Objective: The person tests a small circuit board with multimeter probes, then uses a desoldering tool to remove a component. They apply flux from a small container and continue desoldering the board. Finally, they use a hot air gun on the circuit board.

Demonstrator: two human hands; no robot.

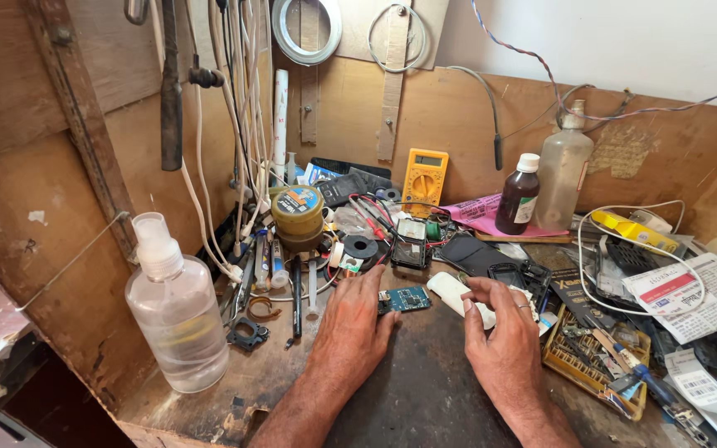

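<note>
While the left hand (pixel 350 323) lies flat on the dark desk (pixel 425 390), its fingertips pin the edge of a small blue-green circuit board (pixel 406 299), fingers stretched out rather than curled, so it's a press-down, not a real grip. The right hand (pixel 504 332) is just beside it, fingers bent over a white oblong plastic piece (pixel 450 292) that looks like a casing shell; the thumb and fingertips rest on its near end, a loose hold, and I can't tell if it's actually lifted off the desk or just touched. Board and shell sit nearly touching, dead centre between both hands. My read: this is the middle of a small-gadget teardown or rebuild, board out of its case, and the careful bit would be lining the two parts up without flexing the board. Around it is pure repair-bench chaos: a clear spray bottle (pixel 176 319) at the left, a yellow multimeter (pixel 424 178) leaning on the back wall, a brown bottle (pixel 518 195) next to a cloudy plastic one, a black phone frame (pixel 411 245) behind the board, and a tray of small parts (pixel 595 361) to the right.
</note>
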